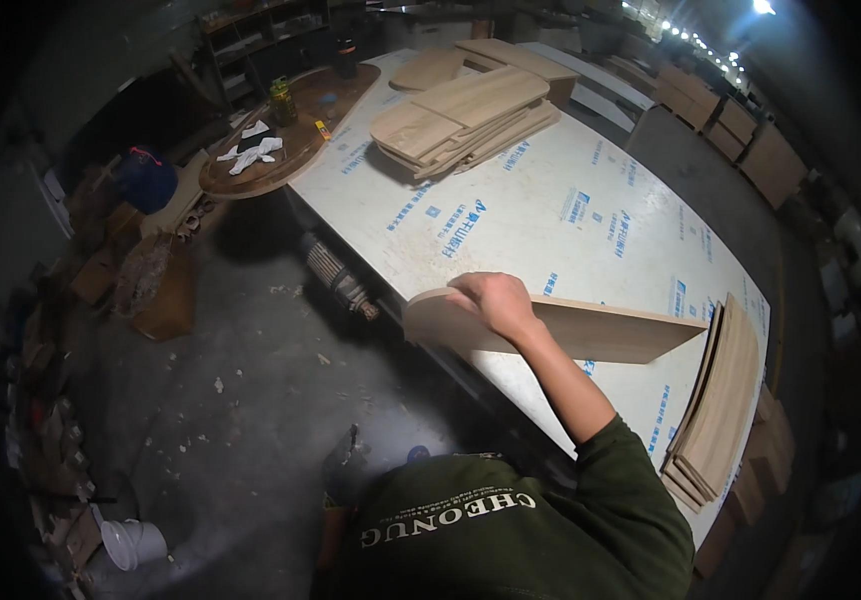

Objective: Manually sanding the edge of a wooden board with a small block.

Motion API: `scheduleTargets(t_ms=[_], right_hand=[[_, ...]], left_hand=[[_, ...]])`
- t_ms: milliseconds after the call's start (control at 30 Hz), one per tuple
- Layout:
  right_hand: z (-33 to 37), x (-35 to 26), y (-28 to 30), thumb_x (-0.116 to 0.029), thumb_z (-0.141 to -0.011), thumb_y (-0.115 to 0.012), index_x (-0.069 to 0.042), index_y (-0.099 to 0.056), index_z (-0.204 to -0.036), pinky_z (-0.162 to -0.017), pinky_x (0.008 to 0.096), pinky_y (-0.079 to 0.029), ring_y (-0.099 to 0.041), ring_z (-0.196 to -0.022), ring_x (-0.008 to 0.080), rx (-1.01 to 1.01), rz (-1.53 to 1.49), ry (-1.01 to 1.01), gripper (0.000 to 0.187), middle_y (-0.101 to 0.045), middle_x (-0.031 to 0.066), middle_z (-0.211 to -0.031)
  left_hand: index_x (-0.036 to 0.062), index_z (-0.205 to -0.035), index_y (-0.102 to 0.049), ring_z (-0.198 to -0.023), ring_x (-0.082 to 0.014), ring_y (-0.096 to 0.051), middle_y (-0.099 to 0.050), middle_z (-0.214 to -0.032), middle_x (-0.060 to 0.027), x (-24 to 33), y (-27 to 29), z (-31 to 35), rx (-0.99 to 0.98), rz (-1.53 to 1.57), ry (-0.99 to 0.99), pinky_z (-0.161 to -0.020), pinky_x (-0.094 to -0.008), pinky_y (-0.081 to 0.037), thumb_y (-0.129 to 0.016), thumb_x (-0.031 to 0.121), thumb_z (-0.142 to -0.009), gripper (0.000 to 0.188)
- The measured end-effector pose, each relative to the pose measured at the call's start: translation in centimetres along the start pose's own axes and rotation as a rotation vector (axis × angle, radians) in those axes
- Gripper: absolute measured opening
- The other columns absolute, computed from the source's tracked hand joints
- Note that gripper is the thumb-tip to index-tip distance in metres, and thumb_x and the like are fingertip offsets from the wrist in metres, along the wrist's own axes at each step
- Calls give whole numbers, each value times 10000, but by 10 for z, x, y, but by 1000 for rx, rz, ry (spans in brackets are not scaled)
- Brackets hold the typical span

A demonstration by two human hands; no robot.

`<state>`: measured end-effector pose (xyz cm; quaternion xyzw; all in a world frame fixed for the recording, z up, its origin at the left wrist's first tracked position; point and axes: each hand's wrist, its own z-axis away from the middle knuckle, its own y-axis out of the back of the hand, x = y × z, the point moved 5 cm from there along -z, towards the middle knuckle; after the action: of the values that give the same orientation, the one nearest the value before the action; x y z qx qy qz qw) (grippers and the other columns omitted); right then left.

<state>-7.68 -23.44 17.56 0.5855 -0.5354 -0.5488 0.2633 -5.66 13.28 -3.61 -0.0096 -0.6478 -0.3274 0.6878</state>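
My right hand is closed over the upper edge of a flat wooden board with a rounded left end. The board stands on its long edge, tilted, on the white-topped table, and its left end reaches the table's near edge. Its right end comes close to a stack of narrow wooden boards. My fingertips are partly hidden behind the board. Low beside my body, a dark object shows in shadow where my left arm hangs; my left hand's fingers cannot be made out there.
The white table bears blue print. At its far end lies a pile of round-ended boards. A round brown tabletop beside it holds a white cloth and a bottle. A white bucket stands on the floor at left.
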Motion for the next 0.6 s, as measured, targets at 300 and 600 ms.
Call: scheduleTargets(t_ms=[300,600], right_hand=[[72,65,47,-335,-798,-754,-106,-757,-932,-756,339,-541,-687,-845,258,280,-197,-272,265,-724,84,-919],[169,125,101,-383,-674,-822,-74,-706,-779,-677,361,-511,-649,-748,266,516,16,-318,346,-688,76,-784]], left_hand=[[27,-1329,-549,-643,-176,-590,-691,-845,-112,41,-10,-25,-114,-52,-92,-605,-323,-496,-512,180,-934,425],[0,-1155,-650,-794,-160,-589,-676,-888,-133,80,-15,-64,-191,-100,36,-722,-335,-472,-552,294,-939,377]])
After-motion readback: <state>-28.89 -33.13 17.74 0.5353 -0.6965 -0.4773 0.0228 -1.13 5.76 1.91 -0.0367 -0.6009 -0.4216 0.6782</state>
